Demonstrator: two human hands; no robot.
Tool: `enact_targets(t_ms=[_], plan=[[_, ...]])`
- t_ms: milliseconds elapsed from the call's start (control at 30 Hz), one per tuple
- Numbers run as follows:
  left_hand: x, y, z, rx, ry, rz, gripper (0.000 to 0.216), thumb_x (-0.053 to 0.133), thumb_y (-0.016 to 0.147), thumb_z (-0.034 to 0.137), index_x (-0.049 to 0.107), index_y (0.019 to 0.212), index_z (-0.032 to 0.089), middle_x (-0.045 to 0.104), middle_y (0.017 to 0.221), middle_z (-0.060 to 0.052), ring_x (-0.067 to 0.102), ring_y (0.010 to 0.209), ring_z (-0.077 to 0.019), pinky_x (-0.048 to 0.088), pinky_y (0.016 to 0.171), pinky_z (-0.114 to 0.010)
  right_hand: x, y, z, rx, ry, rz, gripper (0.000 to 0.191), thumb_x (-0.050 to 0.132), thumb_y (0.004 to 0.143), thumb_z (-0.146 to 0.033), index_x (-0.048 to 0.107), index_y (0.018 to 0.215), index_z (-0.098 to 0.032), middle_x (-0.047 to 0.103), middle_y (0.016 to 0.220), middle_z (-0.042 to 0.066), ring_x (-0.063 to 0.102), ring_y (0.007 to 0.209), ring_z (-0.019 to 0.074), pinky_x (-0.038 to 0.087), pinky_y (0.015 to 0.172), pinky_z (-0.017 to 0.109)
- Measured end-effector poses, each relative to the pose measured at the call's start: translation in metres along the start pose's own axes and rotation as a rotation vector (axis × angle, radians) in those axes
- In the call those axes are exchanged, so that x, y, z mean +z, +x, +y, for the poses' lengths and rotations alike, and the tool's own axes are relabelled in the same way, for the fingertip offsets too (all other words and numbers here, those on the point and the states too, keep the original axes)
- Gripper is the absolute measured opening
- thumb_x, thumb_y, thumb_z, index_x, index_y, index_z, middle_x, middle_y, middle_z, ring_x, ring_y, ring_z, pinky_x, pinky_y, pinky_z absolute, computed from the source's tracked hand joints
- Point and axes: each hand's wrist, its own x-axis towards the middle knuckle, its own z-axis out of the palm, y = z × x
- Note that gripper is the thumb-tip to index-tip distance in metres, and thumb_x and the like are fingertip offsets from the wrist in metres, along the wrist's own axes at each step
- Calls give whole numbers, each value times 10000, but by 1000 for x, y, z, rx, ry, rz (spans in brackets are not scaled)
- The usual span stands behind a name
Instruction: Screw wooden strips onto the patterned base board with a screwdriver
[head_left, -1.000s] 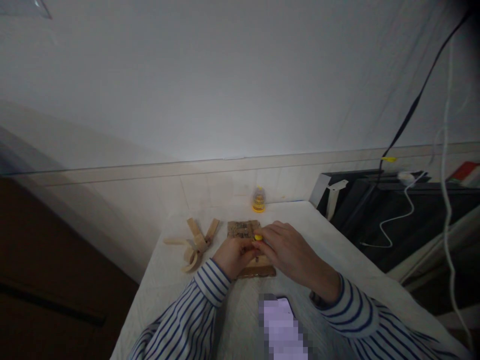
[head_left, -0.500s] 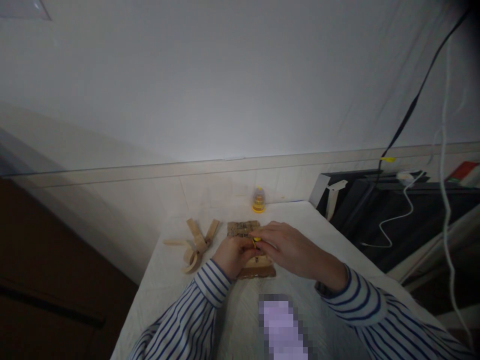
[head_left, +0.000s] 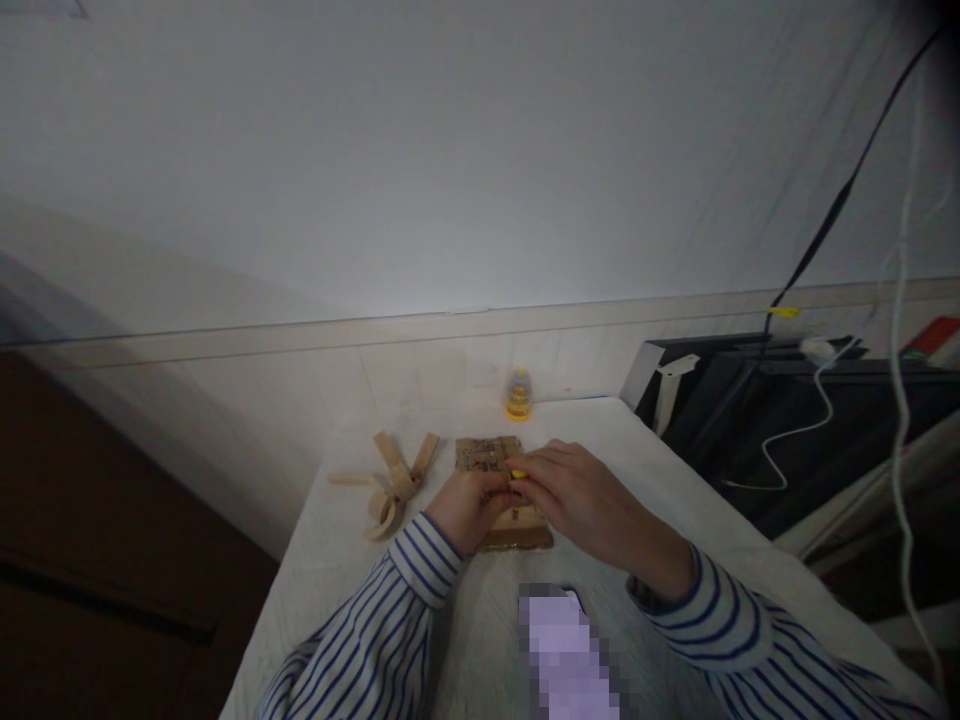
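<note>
Right hand (head_left: 581, 495): thumb and fingertips pinched on one small bright-yellow object (head_left: 519, 474), over a flat brown printed rectangular piece (head_left: 484, 453). Left hand (head_left: 469, 505): fingers curled beside the yellow object; whether they hold anything, I cannot tell. Leftward: looped tan strips (head_left: 403, 484). Behind: clear yellow-based domed container (head_left: 518, 396). Beneath: white-covered table (head_left: 480, 620).

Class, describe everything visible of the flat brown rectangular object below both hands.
The flat brown rectangular object lies on the white-covered table. Its far part bears dark markings; nearer comes a paler section, then a glossy darker edge. The left hand and right hand partly hide its middle; contact and material are unclear.
</note>
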Motion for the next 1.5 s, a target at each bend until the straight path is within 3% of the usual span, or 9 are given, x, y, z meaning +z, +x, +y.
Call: enact_targets(t_ms=[233, 533, 733, 867, 1033, 1500], plan=[[1, -1, 2, 2, 4, -1, 181, 503, 828, 195, 677, 867, 167, 678, 786, -14, 590, 705, -137, 430, 666, -218, -1, 0, -6, 42, -32, 10, 196, 465, 875, -240, 594, 992, -150, 660, 889, 77, 555, 852, 211, 420, 748, 368], [2, -2, 8, -133, 100, 103, 175, 578, 764, 276, 674, 850, 159, 630, 629, 7, 549, 572, -118, 370, 537, -195, -6, 5, -7, 52, -7, -58, 204, 484, 859, -236, 592, 1023, -181, 658, 958, 76, 567, 911, 216, 434, 775, 388], [3, -1, 5, -144, 119, 78, 218, 556, 786, 314, 675, 739, 139, 598, 569, 7, 489, 507, -98, 330, 493, -196, -19, 5, -5, -1, 131, -45, 476, 495, 849, -246, 380, 1299, -142, 561, 1190, 126, 506, 1078, 218, 426, 884, 403], [8, 0, 0, -117, 84, 97, 276, 564, 784, 389, 671, 726, 141, 607, 595, 4, 502, 549, -102, 358, 525, -197, -25, 6, 0, -38, 186, -68, 366, 469, 857, -196, 479, 1220, -150, 588, 1145, 110, 516, 1062, 200, 425, 890, 382], [15, 1, -3, -123, 132, 136, 263, 594, 761, 399, 658, 697, 152, 604, 593, 4, 512, 553, -109, 359, 520, -201, -25, 9, 4, -61, 195, -155, 240, 420, 883, -165, 605, 1031, -202, 658, 938, 52, 578, 868, 180, 448, 769, 351], [9, 1, 8, -118, 218, 160, 222, 579, 788, 349, 677, 728, 159, 636, 603, -12, 551, 556, -120, 347, 524, -212, -14, 6, 7, -33, 100, -83, 204, 440, 887, -211, 605, 1003, -180, 661, 896, 52, 566, 832, 183, 415, 733, 337]])
